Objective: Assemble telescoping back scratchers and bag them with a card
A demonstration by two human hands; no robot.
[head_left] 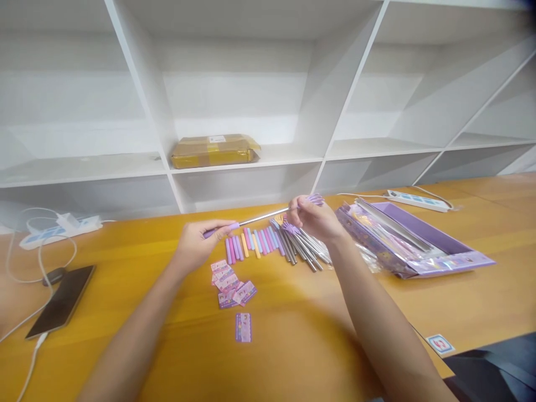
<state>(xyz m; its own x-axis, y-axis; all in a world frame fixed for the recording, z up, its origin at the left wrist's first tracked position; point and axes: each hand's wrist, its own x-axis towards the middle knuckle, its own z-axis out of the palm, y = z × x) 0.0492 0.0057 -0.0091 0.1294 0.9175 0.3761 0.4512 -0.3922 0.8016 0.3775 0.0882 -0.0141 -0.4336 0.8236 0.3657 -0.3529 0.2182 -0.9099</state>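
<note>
A back scratcher [263, 216] with a purple grip, a thin metal rod and a purple claw-shaped head stretches between my hands above the table. My left hand [201, 239] is closed round its purple grip. Near the other end, my right hand [312, 216] pinches it just below the claw. Beneath it lies a row of pastel handles [253, 243] in purple, pink, blue and yellow. Beside them, under my right hand, is a pile of metal rods [304, 248] with coloured claw heads. Small printed cards [228, 285] overlap closer to me, and a single card [243, 327] lies apart.
On the right stands an open purple box [444, 231] with plastic-wrapped items. Power strips [416, 201] lie at both sides, and a phone [62, 301] with cables is at left. A taped carton [215, 151] rests in the white shelf [293, 159] behind.
</note>
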